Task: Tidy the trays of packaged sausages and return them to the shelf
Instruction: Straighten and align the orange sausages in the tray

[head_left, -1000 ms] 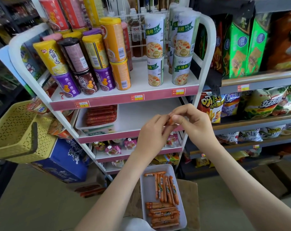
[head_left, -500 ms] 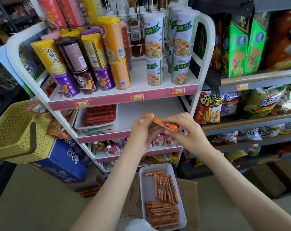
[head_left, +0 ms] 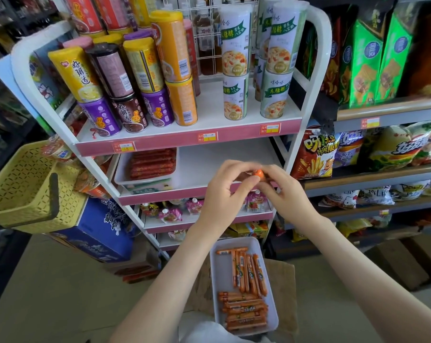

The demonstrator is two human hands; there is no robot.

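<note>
Orange sausage [head_left: 258,173] held up before the middle shelf [head_left: 221,154].
Left hand [head_left: 223,191] and right hand [head_left: 282,193] pinch it above the white tray [head_left: 220,273] of sausages; a red-sausage tray [head_left: 145,180] sits on the shelf. Earlier lengthwise, now end-on.

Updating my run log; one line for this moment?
left hand + right hand: pinching one sausage | tray: part-filled, off shelf

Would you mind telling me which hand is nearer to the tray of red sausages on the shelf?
Left. The left hand is just right of the tray of red sausages; the right hand is farther right, beyond it. Both pinch one orange sausage.
</note>
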